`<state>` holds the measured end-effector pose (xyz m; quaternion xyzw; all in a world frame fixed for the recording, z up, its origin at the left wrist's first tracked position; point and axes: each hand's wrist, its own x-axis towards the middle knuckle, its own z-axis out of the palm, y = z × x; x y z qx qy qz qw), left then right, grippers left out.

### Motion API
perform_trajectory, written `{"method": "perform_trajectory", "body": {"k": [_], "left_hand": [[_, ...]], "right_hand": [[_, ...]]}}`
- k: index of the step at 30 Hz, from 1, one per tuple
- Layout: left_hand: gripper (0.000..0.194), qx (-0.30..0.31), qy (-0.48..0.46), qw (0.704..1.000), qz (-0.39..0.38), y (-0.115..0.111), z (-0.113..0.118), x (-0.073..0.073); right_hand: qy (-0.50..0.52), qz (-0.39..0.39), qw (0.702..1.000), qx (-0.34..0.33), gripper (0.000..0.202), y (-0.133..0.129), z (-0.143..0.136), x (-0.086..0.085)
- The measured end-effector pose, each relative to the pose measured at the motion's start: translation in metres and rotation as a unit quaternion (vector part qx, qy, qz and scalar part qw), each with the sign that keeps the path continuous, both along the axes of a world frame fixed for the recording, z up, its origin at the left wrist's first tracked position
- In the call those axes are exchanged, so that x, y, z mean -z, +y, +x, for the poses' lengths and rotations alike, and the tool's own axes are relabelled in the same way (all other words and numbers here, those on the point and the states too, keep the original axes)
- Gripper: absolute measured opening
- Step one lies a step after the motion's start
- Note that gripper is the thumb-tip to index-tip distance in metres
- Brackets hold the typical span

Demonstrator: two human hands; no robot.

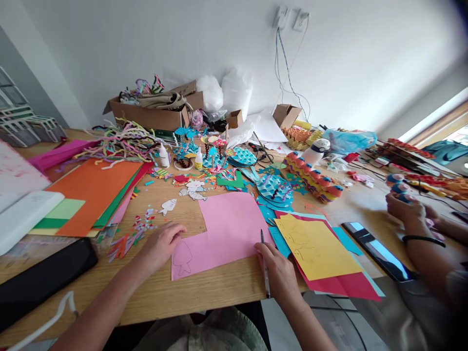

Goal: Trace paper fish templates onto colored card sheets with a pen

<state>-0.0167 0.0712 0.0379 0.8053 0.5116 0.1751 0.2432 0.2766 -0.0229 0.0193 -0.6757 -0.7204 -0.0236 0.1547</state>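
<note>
A sheet of pink paper (pixel 234 219) with a step-shaped corner cut out lies before me. A fish outline is drawn at its lower left. My left hand (pixel 164 243) rests at the paper's left edge beside that drawing, fingers loosely bent and holding nothing. Gripped in my right hand (pixel 280 273) is a pen (pixel 266 275), its upper end towards me, at the paper's lower right edge. White paper fish cutouts (pixel 168 205) lie beyond my left hand. To the right, a yellow sheet (pixel 318 246) with pencil drawings tops a stack of coloured paper.
At left are coloured sheets (pixel 97 187) and a black phone (pixel 47 278). Glue bottles (pixel 164 157), paper scraps and blue crafts (pixel 274 187) stand farther back, before a cardboard box (pixel 149 114). Another person's hands (pixel 405 209) hold a small craft at right, beyond a phone (pixel 376 251).
</note>
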Motion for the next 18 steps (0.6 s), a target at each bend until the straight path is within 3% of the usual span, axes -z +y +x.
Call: {"method": "perform_trajectory", "body": {"k": [6, 13, 18], "left_hand": [[0.023, 0.027, -0.017, 0.999, 0.029, -0.021, -0.025, 0.009], [0.029, 0.037, -0.050, 0.997, 0.044, -0.044, -0.039, 0.022], [0.030, -0.009, -0.093, 0.994, 0.058, -0.047, -0.040, 0.031]], "right_hand": [[0.096, 0.035, 0.993, 0.062, 0.029, -0.011, 0.010, 0.002], [0.099, 0.035, 0.988, 0.116, 0.034, -0.013, 0.016, 0.001], [0.110, 0.009, 0.982, 0.153, 0.032, -0.001, 0.020, -0.007]]}}
